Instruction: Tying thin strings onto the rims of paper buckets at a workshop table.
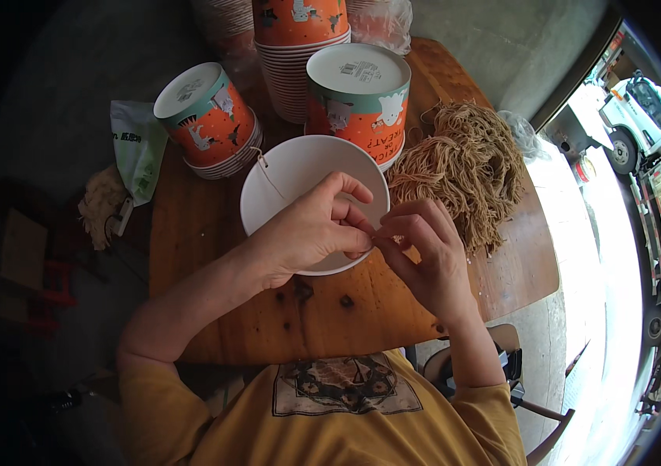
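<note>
A white paper bucket point(291, 175) stands open side up on the wooden table point(198, 233), a thin tan string point(268, 177) fixed at its far left rim and running across its inside. My left hand point(311, 229) rests over the bucket's near rim with fingertips pinched. My right hand point(423, 248) meets it at the bucket's right edge, fingertips also pinched; both seem to grip the string's end, which is too small to see clearly.
A heap of tan strings point(462, 167) lies to the right. Stacks of orange printed buckets stand upside down behind: one at left point(206, 116), one at middle point(357, 97), a tall stack point(299, 46) at the back. A green-white bag point(138, 147) hangs off the left edge.
</note>
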A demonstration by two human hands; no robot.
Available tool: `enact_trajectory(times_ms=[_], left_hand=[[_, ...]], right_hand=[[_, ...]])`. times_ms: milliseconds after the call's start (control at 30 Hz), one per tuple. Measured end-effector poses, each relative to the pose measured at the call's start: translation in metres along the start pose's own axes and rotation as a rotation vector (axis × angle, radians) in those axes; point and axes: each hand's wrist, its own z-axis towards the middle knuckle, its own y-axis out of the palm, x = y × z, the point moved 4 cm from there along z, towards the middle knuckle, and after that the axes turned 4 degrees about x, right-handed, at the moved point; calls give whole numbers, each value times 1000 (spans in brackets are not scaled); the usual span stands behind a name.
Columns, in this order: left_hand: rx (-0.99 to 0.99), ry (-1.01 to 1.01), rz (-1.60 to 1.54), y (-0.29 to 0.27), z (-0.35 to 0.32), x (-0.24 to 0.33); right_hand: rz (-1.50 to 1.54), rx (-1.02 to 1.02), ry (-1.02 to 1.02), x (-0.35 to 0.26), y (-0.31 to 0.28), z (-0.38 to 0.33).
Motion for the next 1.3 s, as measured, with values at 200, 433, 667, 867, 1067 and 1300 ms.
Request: enact_trajectory(times_ms=[200,433,667,867,1067,1300], left_hand=[[-31,219,194,1,-7,1],[64,414,410,7,-24,-5],[158,619,562,6,-36,-5],[182,646,551,6,-36,-8],[172,630,563,4,-36,-6],[147,638,626,1,-34,0]], right_hand=[[204,-120,103,1,3,-2],[1049,-124,498,12,25,-21],[465,-268,466,-1,12,-15],[136,-105,271,-19,15,-14],[149,-52,301,-16,20,-19],[154,-9,302,-17,25,-19]])
